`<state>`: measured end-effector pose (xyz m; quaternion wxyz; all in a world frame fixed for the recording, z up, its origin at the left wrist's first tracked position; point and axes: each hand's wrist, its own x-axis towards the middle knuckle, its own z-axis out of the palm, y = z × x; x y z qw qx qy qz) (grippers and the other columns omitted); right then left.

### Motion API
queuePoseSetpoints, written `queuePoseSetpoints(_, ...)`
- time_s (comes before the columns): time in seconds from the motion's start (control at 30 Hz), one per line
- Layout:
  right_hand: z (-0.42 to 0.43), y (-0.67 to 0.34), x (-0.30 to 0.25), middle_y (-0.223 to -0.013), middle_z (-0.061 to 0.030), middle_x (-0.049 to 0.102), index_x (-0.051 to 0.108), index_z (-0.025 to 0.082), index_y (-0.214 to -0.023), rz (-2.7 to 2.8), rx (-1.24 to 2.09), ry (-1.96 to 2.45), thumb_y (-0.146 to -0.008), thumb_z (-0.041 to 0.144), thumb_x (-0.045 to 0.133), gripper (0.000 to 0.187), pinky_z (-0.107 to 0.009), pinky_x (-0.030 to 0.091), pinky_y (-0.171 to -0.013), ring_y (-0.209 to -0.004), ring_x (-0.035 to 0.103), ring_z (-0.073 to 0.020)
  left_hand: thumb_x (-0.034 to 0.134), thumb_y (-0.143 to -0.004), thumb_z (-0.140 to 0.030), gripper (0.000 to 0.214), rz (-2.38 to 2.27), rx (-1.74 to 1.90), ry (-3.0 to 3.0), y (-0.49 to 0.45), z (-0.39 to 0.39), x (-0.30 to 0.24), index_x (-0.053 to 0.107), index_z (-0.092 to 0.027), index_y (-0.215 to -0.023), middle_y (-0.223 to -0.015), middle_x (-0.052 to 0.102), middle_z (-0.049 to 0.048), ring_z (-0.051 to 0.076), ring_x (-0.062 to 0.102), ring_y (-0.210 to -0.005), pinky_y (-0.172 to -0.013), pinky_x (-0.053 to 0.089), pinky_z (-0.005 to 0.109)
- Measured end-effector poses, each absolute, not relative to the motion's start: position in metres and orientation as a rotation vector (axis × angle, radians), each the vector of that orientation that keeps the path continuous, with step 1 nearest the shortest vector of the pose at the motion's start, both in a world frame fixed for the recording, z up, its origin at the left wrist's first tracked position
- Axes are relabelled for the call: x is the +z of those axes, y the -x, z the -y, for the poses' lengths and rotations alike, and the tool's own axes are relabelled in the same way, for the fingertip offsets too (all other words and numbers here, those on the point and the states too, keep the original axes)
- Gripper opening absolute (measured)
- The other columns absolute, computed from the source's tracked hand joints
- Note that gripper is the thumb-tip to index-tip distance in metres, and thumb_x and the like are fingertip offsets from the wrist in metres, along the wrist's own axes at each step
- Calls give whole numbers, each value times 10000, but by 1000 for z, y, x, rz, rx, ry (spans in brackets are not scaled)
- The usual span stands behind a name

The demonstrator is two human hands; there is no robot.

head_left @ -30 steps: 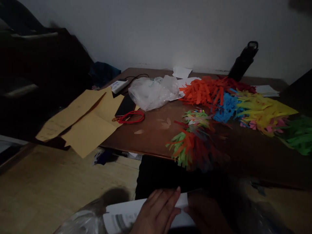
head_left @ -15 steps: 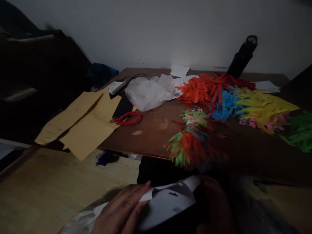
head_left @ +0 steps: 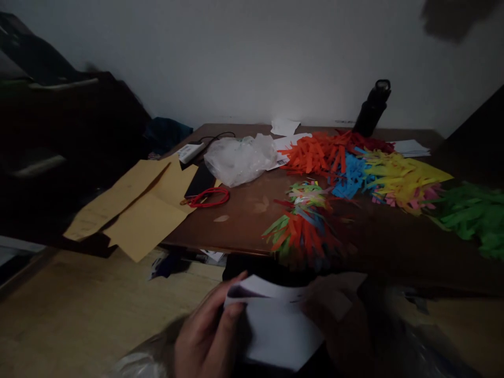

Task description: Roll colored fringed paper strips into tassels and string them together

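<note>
A white sheet of paper (head_left: pixel 281 333) with small dark print is bent over on itself at the bottom of the view, in front of the table's edge. My left hand (head_left: pixel 210 325) pinches its left side between thumb and fingers. In deep shadow, my right hand (head_left: pixel 338 320) grips the paper's right side, where a corner sticks up past the fingers. Just beyond the hands, a bundle of multicoloured paper strips (head_left: pixel 305 223), tied near its top, lies at the front of the brown table (head_left: pixel 240 231).
Orange (head_left: pixel 311 152), blue, yellow and green (head_left: pixel 474 218) fringed paper lies on the right. A black bottle (head_left: pixel 372 110) stands by the wall. A crumpled plastic bag (head_left: pixel 240 160), red cord (head_left: pixel 208 198) and brown paper (head_left: pixel 145 215) are to the left.
The paper has been turned and bent over, with its fold now facing up. My left hand has moved right and changed from lying over the sheet to pinching its edge. The view has shifted slightly.
</note>
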<state>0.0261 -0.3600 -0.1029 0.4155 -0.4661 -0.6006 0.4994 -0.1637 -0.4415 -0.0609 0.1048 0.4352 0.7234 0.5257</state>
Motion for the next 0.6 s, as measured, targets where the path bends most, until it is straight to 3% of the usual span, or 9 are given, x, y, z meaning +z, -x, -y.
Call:
queuePoseSetpoints(0.13,336,-30,-55,-707,-47,748,746,239,-688,1596,1176,1243,-695,396,731,158,-281,557,-536,-633,690,-244,429,-964,-495,463,-2050,1477,-1487,163,424,-64,614,-197,-663,-516,577,-22,130,525,-443,-429,436,208)
queuePoseSetpoints(0.33,345,-27,-75,-649,-53,719,727,174,-768,1597,1532,1293,-637,542,734,390,-258,484,-464,-593,658,-242,468,-934,-544,484,-2273,1605,-1288,161,425,-83,536,-208,-593,-501,510,-34,133,491,-456,-458,436,220)
queuePoseSetpoints(0.43,360,-34,-102,-721,-77,731,711,150,-791,1584,1611,1423,-693,619,681,480,-270,496,-528,-677,672,-263,468,-924,-560,446,-2154,1474,-1205,159,435,-105,608,-201,-700,-554,590,-10,154,563,-505,-483,487,216)
queuePoseSetpoints(0.53,366,-40,-114,-832,-95,748,714,146,-849,1479,1589,1537,-722,665,640,539,-291,521,-611,-796,681,-296,423,-934,-569,459,-1976,1348,-1156,152,449,-136,671,-183,-916,-738,725,50,196,671,-641,-581,560,238)
queuePoseSetpoints(0.6,371,-42,-120,-829,-103,750,720,145,-849,1469,1606,1554,-710,699,635,577,-307,529,-625,-795,684,-308,414,-930,-588,491,-1946,1269,-1083,148,460,-156,683,-178,-948,-830,759,78,221,704,-716,-645,581,259)
